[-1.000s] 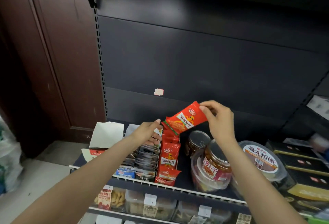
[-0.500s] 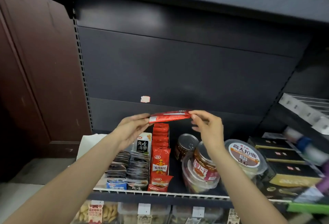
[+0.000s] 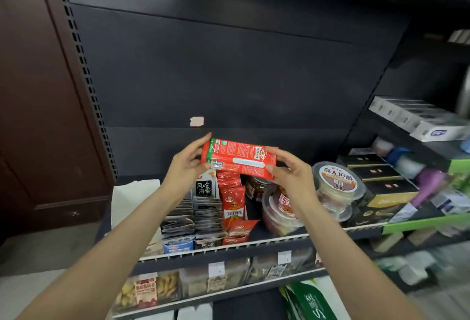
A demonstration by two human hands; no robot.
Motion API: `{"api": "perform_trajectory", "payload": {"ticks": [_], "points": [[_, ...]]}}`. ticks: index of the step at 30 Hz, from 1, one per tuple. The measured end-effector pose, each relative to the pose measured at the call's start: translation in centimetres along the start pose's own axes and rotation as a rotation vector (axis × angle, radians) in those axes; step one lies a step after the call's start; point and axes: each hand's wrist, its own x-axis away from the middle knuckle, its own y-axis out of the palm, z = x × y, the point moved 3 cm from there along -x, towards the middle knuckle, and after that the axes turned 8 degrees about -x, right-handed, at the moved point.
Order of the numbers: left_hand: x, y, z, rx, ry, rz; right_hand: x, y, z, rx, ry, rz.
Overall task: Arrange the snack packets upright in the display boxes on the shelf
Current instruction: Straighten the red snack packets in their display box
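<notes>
A red snack packet (image 3: 239, 158) is held flat above the shelf, its printed back facing me. My left hand (image 3: 187, 167) pinches its left end and my right hand (image 3: 290, 174) grips its right end. Directly below stands a row of red snack packets (image 3: 232, 205) upright in a display box, with one red packet (image 3: 239, 232) leaning at the front. To the left of that row, dark seaweed packets (image 3: 203, 215) fill a neighbouring display box (image 3: 178, 246).
Jars (image 3: 256, 187) and clear plastic tubs (image 3: 335, 184) crowd the shelf right of the red row. Black boxes (image 3: 379, 179) lie further right. A white box flap (image 3: 132, 200) stands at the shelf's left end. The shelf rail (image 3: 229, 246) runs in front.
The packet has turned from edge-on to its printed back facing me, now held by both hands. The camera view has shifted slightly.
</notes>
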Motion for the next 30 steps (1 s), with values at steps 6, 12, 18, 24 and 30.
{"api": "perform_trajectory", "payload": {"ticks": [6, 12, 18, 24, 30], "points": [[0.9, 0.0, -0.7, 0.002, 0.028, -0.009, 1.1, 0.2, 1.3, -0.047, 0.000, 0.042], [0.2, 0.0, -1.5, 0.041, -0.084, -0.013, 0.8, 0.5, 1.0, -0.032, 0.042, 0.036], [0.1, -0.3, -3.6, 0.191, -0.283, -0.101, 0.8, -0.3, 1.2, 0.091, -0.030, 0.003], [-0.1, 0.1, -4.4, -0.384, -0.216, -0.037, -0.4, 0.0, 1.0, 0.537, -0.212, 0.096], [1.5, 0.2, -6.4, -1.030, 0.063, -0.457, -1.3, -0.1, 2.1, 0.909, -0.241, 0.031]]}}
